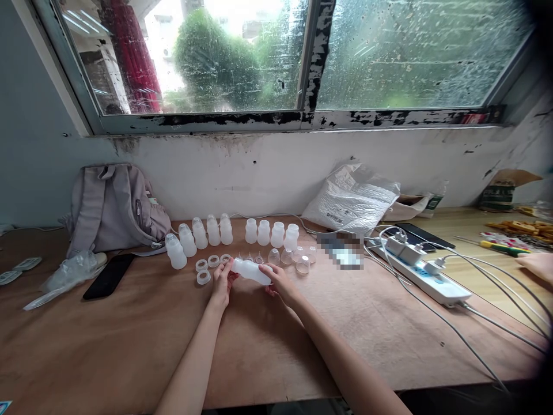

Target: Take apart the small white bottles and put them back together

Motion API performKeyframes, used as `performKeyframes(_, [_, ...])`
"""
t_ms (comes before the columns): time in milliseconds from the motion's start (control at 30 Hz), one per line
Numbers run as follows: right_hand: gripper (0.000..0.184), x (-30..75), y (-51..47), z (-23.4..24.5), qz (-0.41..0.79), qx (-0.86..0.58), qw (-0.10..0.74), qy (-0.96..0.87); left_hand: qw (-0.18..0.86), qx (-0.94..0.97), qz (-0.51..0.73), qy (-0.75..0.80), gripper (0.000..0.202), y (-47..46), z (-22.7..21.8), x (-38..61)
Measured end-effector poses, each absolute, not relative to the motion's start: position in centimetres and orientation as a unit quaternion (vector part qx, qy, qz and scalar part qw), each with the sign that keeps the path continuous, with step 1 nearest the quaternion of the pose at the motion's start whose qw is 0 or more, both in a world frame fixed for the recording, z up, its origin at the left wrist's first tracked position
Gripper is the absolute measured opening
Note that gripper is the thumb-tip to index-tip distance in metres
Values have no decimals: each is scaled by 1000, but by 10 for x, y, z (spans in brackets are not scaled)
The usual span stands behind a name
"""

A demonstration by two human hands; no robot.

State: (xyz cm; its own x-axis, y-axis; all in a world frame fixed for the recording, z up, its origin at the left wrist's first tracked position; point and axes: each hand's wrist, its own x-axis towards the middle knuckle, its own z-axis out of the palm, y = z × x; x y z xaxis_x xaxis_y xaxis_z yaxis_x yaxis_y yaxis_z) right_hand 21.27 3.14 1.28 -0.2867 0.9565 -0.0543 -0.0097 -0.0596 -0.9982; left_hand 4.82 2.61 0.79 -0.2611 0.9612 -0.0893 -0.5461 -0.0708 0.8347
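Note:
A frosted white baby bottle (252, 271) lies tilted on its side between my two hands, just above the table. My left hand (223, 280) is closed on its left end, where the exact part is partly hidden by fingers. Wrapped around the other end is my right hand (279, 281). Behind my left hand are several white rings (201, 266) on the table. Small clear nipples (259, 259) and transparent caps (303, 264) stand behind and to the right of the bottle. Farther back are several capped bottles (199, 233) at left and several bottles without caps (277, 235) at right.
A grey backpack (116, 210), a black phone (109, 276) and a plastic bag (71, 271) are at left. On the right a power strip (425, 276) trails white cables. A silver padded bag (349, 196) rests against the wall. Part of another person's hand (538, 266) shows at far right.

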Motion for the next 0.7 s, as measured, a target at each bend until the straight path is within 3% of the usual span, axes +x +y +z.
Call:
performKeyframes(433, [40, 214, 29, 17, 420, -397, 468, -668, 527, 262, 675, 444, 31, 26, 5, 46])
performKeyframes(700, [36, 213, 31, 11, 512, -450, 420, -599, 545, 284, 678, 404, 21, 28, 7, 43])
